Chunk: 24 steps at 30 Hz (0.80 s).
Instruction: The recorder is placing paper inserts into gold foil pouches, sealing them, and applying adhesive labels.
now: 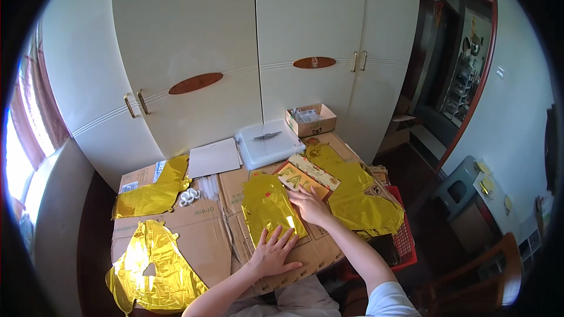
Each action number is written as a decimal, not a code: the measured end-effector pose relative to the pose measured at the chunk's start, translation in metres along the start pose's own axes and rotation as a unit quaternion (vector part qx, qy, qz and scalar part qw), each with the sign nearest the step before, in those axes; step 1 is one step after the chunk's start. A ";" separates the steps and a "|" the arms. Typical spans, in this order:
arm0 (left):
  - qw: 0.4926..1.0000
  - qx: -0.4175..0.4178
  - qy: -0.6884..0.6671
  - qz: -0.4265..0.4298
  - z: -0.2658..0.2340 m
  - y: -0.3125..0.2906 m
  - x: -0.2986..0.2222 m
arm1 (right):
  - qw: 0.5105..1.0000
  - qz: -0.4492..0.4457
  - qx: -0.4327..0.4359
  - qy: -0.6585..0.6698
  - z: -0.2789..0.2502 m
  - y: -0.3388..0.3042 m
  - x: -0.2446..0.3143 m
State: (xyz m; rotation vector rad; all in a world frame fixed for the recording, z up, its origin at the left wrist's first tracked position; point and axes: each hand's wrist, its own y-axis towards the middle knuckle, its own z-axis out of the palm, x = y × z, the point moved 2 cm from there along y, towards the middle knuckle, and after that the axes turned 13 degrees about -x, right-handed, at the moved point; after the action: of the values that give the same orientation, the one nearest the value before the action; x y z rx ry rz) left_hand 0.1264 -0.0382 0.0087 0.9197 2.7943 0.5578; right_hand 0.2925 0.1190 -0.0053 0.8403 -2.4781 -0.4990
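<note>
A flat, folded piece of shiny gold foil, apparently an uninflated foil balloon (258, 202), lies on the cardboard in front of me. My left hand (275, 253) rests on its near end, palm down with fingers spread. Along its right edge, my right hand (309, 205) lies with fingers stretched out, the tips by the printed orange-and-cream card packaging (318, 183). To the right spreads a larger gold foil balloon (364, 211), limp and flat. Two more flat foil balloons are on the left, one farther back (141, 196) and one at the near edge (170, 270).
Flattened cardboard (197, 229) covers the table. Toward the back are white ribbon rolls (189, 197), clear straws (208, 186), white sheets (214, 157), a pale plastic box (271, 147) and an open carton (320, 125). A red basket (404, 243) stands beside the right edge, before a wooden chair (493, 276).
</note>
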 end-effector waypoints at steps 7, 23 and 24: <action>0.999 0.024 0.033 -0.015 -0.009 -0.021 -0.006 | 0.999 -0.027 -0.045 -0.004 0.003 -0.006 0.031; 1.000 0.012 0.021 -0.019 -0.015 -0.024 -0.005 | 0.989 -0.089 -0.110 -0.050 0.040 -0.007 0.056; 1.000 -0.003 0.014 -0.016 -0.016 -0.025 -0.004 | 0.988 -0.089 -0.116 -0.059 0.041 -0.006 0.057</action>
State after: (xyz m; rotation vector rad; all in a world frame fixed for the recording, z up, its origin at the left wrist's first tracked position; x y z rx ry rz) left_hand 0.1120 -0.0642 0.0141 0.8706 2.8249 0.5792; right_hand 0.2337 0.0853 -0.0236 0.9641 -2.3996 -0.9034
